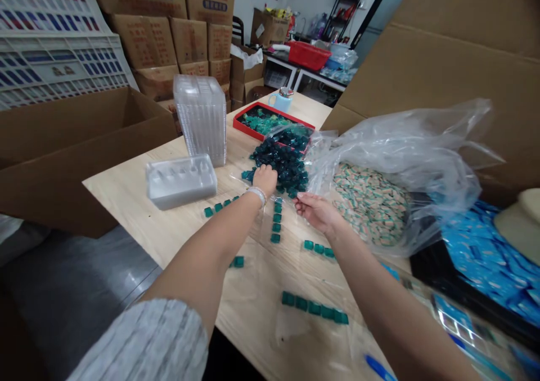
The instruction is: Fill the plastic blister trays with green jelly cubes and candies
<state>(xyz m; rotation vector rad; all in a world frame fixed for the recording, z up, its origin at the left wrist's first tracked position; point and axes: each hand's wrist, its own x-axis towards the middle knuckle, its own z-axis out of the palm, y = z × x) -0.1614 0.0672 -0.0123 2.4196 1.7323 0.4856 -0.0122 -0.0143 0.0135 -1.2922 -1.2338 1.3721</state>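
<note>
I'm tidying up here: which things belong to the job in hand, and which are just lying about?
Likely in use:
dark teal pile, at left hand and right hand
rows of teal pieces

Probably lying about:
blue mug
red basin

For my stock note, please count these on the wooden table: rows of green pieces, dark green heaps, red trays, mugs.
Rows of green pieces, some partly hidden: 5
Dark green heap: 1
Red tray: 1
Mug: 1
Total: 8
</note>
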